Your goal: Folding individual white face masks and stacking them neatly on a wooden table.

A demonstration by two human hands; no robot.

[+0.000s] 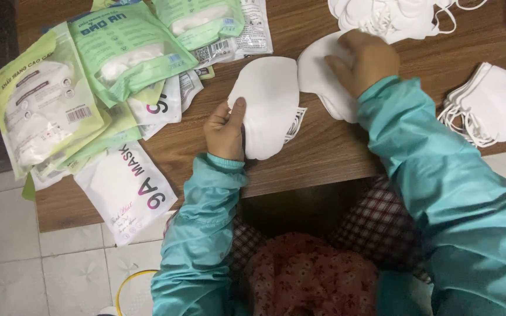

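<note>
Fingers of the left hand [225,130] are clamped on a stack of white face masks [267,105], thumb lying on the top mask, the stack held close over the near edge of the wooden tabletop [317,155]. Elastic ear loops show at the right side of that stack. Right hand [363,60], further in, rests palm down with curled fingers gripping a second white mask [317,79] lying on the tabletop just right of the stack. Both arms wear teal sleeves. Toward the near left corner lies a white mask packet [125,193], overhanging the edge. Beyond it, green and white packets [89,76] overlap across the left side. A pile of folded masks [490,105] sits at the right edge; a loose heap of masks [393,14] lies along the far edge.
</note>
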